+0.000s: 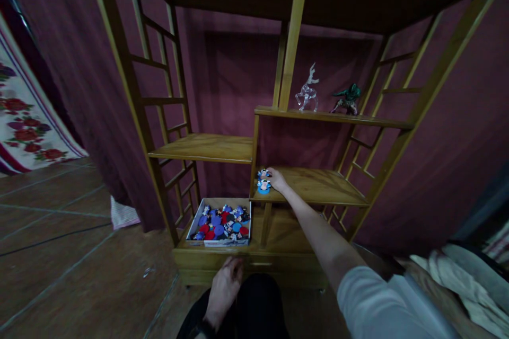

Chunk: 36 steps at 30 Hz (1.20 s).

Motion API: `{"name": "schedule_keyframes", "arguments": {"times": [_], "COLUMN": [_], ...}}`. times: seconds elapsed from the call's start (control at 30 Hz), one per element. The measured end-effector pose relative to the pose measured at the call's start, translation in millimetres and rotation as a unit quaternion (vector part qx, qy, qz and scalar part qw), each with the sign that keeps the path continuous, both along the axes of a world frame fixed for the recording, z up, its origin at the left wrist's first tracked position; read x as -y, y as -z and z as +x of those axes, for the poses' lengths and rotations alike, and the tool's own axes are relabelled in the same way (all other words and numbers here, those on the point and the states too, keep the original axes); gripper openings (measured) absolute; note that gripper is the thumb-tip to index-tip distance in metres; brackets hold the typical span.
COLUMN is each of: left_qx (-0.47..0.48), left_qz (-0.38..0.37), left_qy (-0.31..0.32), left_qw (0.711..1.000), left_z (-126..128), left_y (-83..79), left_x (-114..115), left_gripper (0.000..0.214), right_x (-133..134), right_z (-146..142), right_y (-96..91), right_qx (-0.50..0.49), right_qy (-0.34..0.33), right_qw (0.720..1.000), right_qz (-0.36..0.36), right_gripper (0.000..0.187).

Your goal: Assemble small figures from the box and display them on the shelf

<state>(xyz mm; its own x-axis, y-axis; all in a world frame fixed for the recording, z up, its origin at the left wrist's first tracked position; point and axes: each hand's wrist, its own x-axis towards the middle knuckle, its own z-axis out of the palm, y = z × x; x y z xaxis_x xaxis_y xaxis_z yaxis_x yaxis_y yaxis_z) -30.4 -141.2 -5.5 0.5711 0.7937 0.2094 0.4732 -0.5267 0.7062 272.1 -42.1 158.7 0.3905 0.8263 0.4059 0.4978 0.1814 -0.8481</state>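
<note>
My right hand (278, 179) reaches onto the lower right shelf and its fingers close on a small figurine (263, 173) in blue and white. Just in front of that figurine, a second figurine (263, 186) stands on a round blue base near the shelf's left front corner. My left hand (228, 279) is held above my knees with its fingers curled in, and nothing shows in them. Beyond it, a shallow white box (227, 243) sits on the bottom level of the wooden rack. Many small figurines with blue, red and black round bases lie jumbled inside.
A clear deer figurine (307, 92) and a dark green crouching figure (348, 99) stand on the upper right shelf (330, 117). Upright wooden posts divide the rack. The left shelf (207, 147) juts out above the box. A dark curtain (79, 90) hangs at the left.
</note>
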Motion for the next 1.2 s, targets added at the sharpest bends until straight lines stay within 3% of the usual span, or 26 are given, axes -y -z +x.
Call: {"name": "schedule_keyframes", "arguments": {"times": [0.23, 0.43, 0.6, 0.83, 0.97, 1.07, 1.2], "left_qx": [0.005, 0.009, 0.01, 0.022, 0.032, 0.051, 0.089], "left_qz": [0.006, 0.004, -0.003, 0.006, 0.001, 0.011, 0.008], "left_qy": [-0.01, -0.028, -0.019, -0.025, -0.024, -0.024, -0.055], "left_qw": [1.0, 1.0, 1.0, 0.999, 0.999, 0.998, 0.994], "left_z": [-5, -8, -8, -13, -19, -23, -29], "left_y": [-1.8, -6.8, -7.6, -7.7, -12.9, -14.2, -8.8], "left_x": [0, -1, 0, 0, -1, -1, -12], "left_gripper": [0.028, 0.028, 0.028, 0.028, 0.027, 0.027, 0.026], "right_x": [15, 50, 67, 78, 84, 93, 123], "right_z": [4, 3, -10, -22, -27, -37, -73], "right_y": [2.1, 12.1, 12.8, 2.3, -2.1, -1.8, 11.3], "right_qx": [-0.029, -0.032, 0.035, 0.134, 0.142, 0.11, 0.07], "right_qy": [0.001, -0.001, -0.031, 0.009, 0.012, 0.031, 0.134], "right_qw": [0.999, 0.999, 0.999, 0.991, 0.99, 0.993, 0.977], "right_qz": [0.029, 0.038, 0.023, -0.013, -0.011, 0.031, 0.148], "right_gripper": [0.031, 0.021, 0.025, 0.027, 0.032, 0.039, 0.033]}}
